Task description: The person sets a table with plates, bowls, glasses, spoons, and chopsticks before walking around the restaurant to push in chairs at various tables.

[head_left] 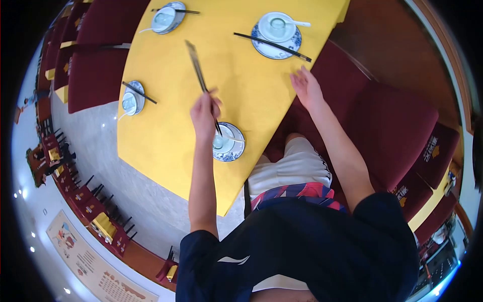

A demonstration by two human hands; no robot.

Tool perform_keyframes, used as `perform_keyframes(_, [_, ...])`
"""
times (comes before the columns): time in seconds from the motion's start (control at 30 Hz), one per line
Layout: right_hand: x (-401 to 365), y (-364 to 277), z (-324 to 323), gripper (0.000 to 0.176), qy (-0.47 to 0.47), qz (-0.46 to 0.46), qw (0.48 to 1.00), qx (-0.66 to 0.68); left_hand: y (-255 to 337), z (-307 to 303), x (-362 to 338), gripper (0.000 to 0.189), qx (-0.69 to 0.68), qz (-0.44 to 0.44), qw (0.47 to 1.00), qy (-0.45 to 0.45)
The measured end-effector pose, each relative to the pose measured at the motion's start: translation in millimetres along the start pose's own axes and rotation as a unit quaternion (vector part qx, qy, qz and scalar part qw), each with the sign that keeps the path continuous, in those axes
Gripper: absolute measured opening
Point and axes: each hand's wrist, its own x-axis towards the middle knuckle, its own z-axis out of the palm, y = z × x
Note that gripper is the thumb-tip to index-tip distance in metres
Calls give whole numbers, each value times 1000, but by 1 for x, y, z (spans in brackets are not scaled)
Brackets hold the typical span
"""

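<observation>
The person's left hand (205,115) is closed on the held chopsticks (197,65), a dark, blurred pair that runs at a slant over the yellow-covered bench (166,136). Their far ends point up and away; their lower ends come down over the near bowl (229,147), though whether they touch it cannot be told. That bowl sits on a blue-and-white near plate (234,155), just beyond the left hand's wrist side, with a clear glass (218,142) in it. The two hands are well apart

The right hand (308,90) is open, its fingers partly spread, with nothing visible in it. It is by the right edge of the bench, near the resting chopsticks (271,47), which lie slantwise across the far right plate (275,52). On that plate stands a white bowl (275,37) with a small glass (278,24) and a white spoon (301,23). Two more settings, each with chopsticks laid across, are toward the left side: the far left plate (176,21) and the left-edge plate (139,101)
</observation>
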Motion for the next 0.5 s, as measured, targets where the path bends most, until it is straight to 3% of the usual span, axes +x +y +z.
perform_keyframes(0.07, [-56,9,-1,27,-71,22,985,-157,-5,-7,-54,33,6,-50,998,-45])
perform_keyframes(0.13, [-117,20,16,35,-161,43,945,-281,-20,-19,-98,31,-2,-123,985,-125])
perform_keyframes(0.2, [-149,34,25,42,-210,63,924,-313,-27,-30,-133,28,15,-202,957,-210])
perform_keyframes(0.23, [-155,41,27,38,-223,60,917,-324,-28,-35,-145,28,-1,-209,959,-193])
perform_keyframes(0.3, [-157,54,21,35,-244,69,889,-381,-25,-48,-162,27,4,-250,926,-283])
perform_keyframes(0.4, [-165,67,19,26,-264,91,854,-439,-28,-81,-174,27,5,-274,917,-291])
perform_keyframes(0.5, [-177,82,0,22,-235,204,824,-473,-37,-123,-179,27,19,-289,910,-298])
